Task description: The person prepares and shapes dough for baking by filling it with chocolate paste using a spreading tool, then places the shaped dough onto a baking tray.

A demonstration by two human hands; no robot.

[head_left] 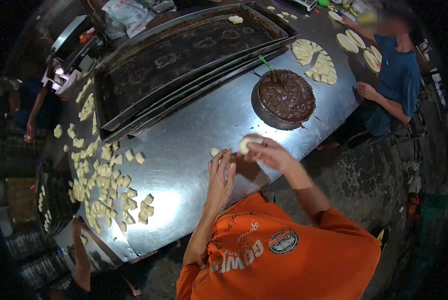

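A pale round ball of dough is pinched in the fingers of my right hand, above the near part of the metal table. My left hand is just to its left, fingers stretched out and thumb apart. Right at its fingertips sits a smaller piece of dough, partly hidden by the fingers. Beyond my hands stands a round metal pot filled with dark brown paste. A green-handled utensil sticks out of the paste.
Many cut dough pieces lie scattered on the left. Stacked dark baking trays fill the far side; one dough piece rests on top. Sliced dough lies beyond the pot. A person works at right; other people's arms show at left.
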